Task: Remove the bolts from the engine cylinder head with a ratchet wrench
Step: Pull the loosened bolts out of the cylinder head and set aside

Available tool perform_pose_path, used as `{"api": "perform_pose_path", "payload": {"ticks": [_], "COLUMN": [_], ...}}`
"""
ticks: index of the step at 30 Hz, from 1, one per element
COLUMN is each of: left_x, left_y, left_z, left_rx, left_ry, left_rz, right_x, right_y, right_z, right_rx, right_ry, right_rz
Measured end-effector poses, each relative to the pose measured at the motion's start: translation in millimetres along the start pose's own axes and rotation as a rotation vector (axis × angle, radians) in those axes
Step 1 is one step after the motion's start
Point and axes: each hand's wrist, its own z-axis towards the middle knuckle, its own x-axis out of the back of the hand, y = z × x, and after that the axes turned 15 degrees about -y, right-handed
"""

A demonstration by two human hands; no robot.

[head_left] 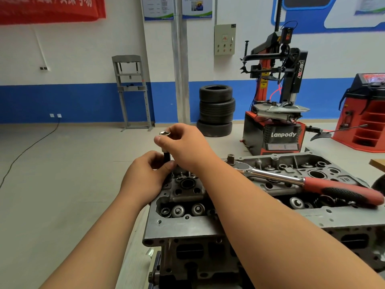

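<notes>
A grey engine cylinder head fills the lower middle and right of the view. At its far left end a long bolt stands upright, its silver flanged top above a dark shank. My right hand grips the bolt near the top with its fingers closed. My left hand holds the lower shank just above the head. The ratchet wrench, with a chrome shaft and a red and black handle, lies loose across the head to the right, a socket on its end pointing up.
Valve springs and open bores show along the head. A red and black tyre changer stands behind, with stacked tyres to its left. A red wheel balancer is at far right. A grey press frame stands against the wall.
</notes>
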Motion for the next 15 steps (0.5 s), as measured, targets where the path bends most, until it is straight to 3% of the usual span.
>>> {"api": "perform_pose_path", "payload": {"ticks": [11, 15], "left_x": [3.0, 3.1], "left_y": [11.6, 15.6], "left_z": [-6.7, -8.7], "left_rx": [0.042, 0.052], "left_ry": [-0.155, -0.169], "left_rz": [0.054, 0.092], "right_x": [-1.6, -0.6], "right_y": [-2.1, -4.9], "right_z": [-1.2, -0.8], "right_rx": [0.050, 0.091], "right_ry": [-0.067, -0.020], "right_rz": [0.104, 0.157]}}
